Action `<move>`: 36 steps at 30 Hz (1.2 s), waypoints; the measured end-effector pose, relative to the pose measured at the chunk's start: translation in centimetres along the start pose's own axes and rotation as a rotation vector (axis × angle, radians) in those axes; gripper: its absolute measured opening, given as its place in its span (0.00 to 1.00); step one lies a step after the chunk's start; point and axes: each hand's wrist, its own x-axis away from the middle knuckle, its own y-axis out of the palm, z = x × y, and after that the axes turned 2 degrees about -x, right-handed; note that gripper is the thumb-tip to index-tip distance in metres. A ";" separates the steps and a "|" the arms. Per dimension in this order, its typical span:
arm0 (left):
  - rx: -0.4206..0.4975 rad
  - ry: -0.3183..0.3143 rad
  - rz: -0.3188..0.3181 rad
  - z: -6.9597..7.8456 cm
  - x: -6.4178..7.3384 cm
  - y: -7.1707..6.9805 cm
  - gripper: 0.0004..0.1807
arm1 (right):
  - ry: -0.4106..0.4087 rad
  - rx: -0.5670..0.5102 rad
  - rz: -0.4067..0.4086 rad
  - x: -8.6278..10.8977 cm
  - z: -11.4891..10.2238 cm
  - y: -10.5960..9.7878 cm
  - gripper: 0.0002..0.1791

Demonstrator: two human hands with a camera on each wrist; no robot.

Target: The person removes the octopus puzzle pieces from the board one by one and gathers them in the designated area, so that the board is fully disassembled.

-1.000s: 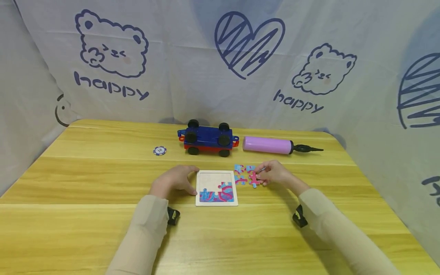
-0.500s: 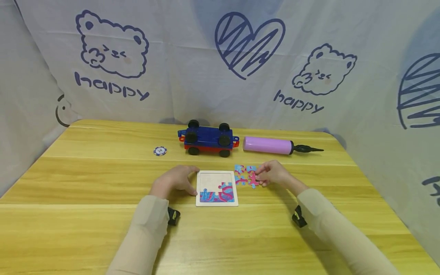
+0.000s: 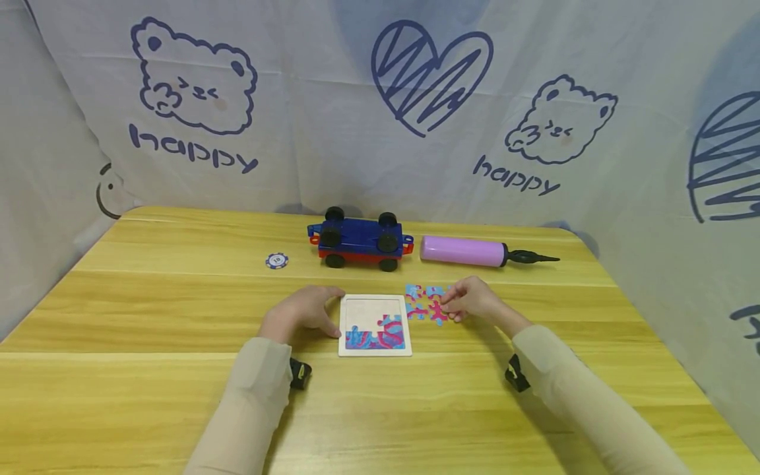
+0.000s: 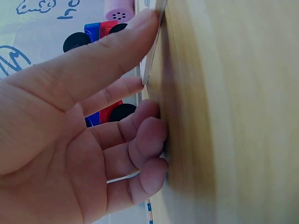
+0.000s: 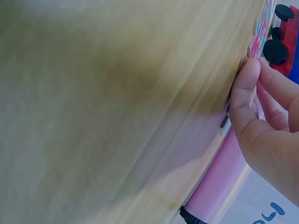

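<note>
A square pale puzzle tray (image 3: 346, 353) lies in the middle of the table, its lower part filled with blue and pink jigsaw pieces (image 3: 371, 340). My left hand (image 3: 303, 310) spans the tray's left side, index finger at the upper corner and thumb along the edge. The left wrist view shows its other fingers bent against the table. Right of the tray, loose puzzle pieces (image 3: 415, 310) lie close together. My right hand (image 3: 473, 300) pinches a pink puzzle piece (image 3: 437, 313) there between thumb and index finger; the fingers hide part of it.
Behind the tray is a blue and red toy car (image 3: 362, 236) with its black wheels facing up. A pink hand pump (image 3: 462, 251) lies at the back right. To the left is a poker chip (image 3: 276, 260). A printed cloth (image 3: 332, 165) hangs behind the table.
The pink piece has shifted slightly left and turned a little under my right fingertips. My left hand and the tray stay in place.
</note>
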 end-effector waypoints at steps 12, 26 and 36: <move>-0.007 0.000 -0.001 0.1 0.0 0.0 0.39 | 0.014 0.033 0.012 0.1 -0.5 0.1 0.07; -0.010 -0.009 0.000 0.1 0.0 0.0 0.39 | -0.052 0.037 -0.020 -0.1 -2.5 2.2 0.07; -0.012 -0.005 0.002 0.1 0.0 0.0 0.39 | -0.083 0.034 -0.039 -0.3 -3.6 3.7 0.08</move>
